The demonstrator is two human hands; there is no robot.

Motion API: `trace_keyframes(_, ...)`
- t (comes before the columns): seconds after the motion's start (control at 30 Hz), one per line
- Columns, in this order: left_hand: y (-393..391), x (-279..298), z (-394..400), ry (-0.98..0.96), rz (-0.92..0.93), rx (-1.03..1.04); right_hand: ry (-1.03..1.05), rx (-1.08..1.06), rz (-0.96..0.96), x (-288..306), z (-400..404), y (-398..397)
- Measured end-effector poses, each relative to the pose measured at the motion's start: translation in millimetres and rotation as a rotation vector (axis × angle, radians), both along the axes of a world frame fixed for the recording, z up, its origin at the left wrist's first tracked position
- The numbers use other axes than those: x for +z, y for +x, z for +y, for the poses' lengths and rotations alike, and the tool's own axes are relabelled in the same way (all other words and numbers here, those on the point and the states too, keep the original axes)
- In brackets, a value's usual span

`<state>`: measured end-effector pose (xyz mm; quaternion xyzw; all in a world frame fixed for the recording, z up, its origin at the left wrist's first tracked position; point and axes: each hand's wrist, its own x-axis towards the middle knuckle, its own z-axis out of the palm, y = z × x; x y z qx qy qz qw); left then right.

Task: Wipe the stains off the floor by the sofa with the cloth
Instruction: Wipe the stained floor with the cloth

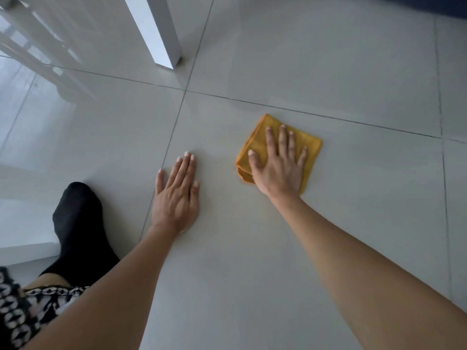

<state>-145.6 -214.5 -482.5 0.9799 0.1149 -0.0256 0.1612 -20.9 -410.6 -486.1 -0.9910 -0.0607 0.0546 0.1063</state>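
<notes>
A folded orange cloth (pixel 309 145) lies flat on the pale grey tiled floor (pixel 252 248). My right hand (pixel 278 165) presses down on top of it with fingers spread. My left hand (pixel 177 195) rests flat on the bare tile to the left of the cloth, palm down, holding nothing. I cannot make out any stain on the glossy tiles around the cloth.
A white furniture leg (pixel 161 34) stands at the top centre. My foot in a black sock (pixel 78 223) rests on the floor at the lower left. A dark blue edge (pixel 429 3) shows at the top right corner.
</notes>
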Motion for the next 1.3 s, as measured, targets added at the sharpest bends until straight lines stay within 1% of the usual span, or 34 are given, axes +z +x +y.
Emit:
trace_keyframes(0.13,0,0,1,0.0,-0.003,0.001,0.019,0.23,0.002,3,41,-17)
trace_keyframes(0.23,0,-1,2,0.007,-0.007,-0.012,0.004,0.408,0.017,3,53,-33)
trace_keyframes(0.33,1,-1,2,-0.004,0.004,-0.013,0.002,0.492,0.006,1,50,-47)
trace_keyframes(0.43,1,-1,1,-0.001,0.01,-0.012,0.015,0.5,0.013,1,35,-58)
trace_keyframes(0.6,-1,-1,-6,-0.006,0.045,0.014,0.044,0.362,0.014,1,-13,-67)
trace_keyframes(0.73,-13,-2,-25,-0.02,0.042,0.039,0.057,0.271,-0.023,1,-61,-65)
trace_keyframes(0.83,-24,-1,-39,-0.025,0.048,0.007,0.024,0.203,-0.062,-2,-103,-63)
trace_keyframes(0.97,-34,0,-51,-0.019,0.058,-0.032,-0.043,0.095,-0.046,-2,-163,-59)
trace_keyframes(1.1,-39,-2,-52,-0.013,0.036,-0.046,-0.065,-0.036,-0.028,0,-216,-62)
trace_keyframes(1.3,-42,0,-48,-0.041,0.059,-0.044,-0.064,-0.254,-0.033,1,-263,-91)
